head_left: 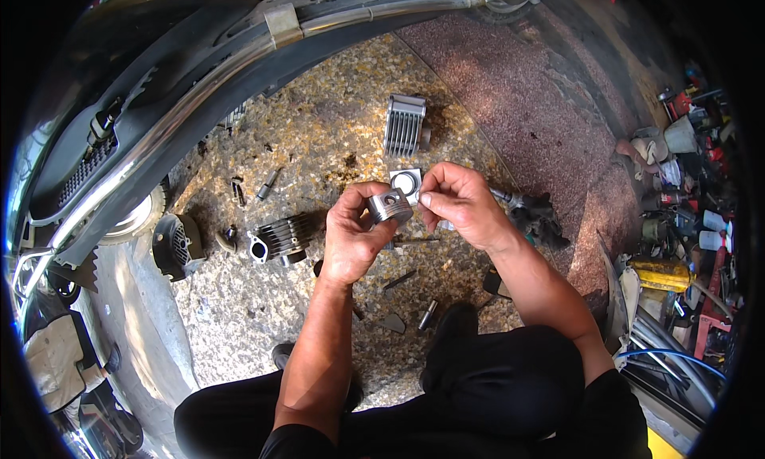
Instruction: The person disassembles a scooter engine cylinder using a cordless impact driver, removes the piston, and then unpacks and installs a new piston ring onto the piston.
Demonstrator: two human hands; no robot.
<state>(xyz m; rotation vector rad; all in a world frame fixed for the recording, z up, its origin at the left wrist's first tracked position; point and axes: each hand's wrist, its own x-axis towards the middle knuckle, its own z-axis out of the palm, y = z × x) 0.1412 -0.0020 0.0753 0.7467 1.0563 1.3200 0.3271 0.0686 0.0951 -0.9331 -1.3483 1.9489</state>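
My left hand [355, 232] grips a small silver piston [390, 206] held up over the speckled floor. My right hand [458, 204] pinches at the piston's right side with thumb and fingertips touching its rim. Just behind the piston lies a small square grey box [408, 180]. A finned dark engine cylinder [280, 237] rests on the floor to the left of my left hand. A finned grey cylinder head [405, 126] lies farther back.
A motorbike's black body and chrome pipe [199, 84] arc across the top left. A round black cover [177, 245] lies by the wheel. Bolts and small tools [267, 185] are scattered on the floor. Cans, bottles and tools [677, 220] crowd the right edge. My knees [494, 379] are below.
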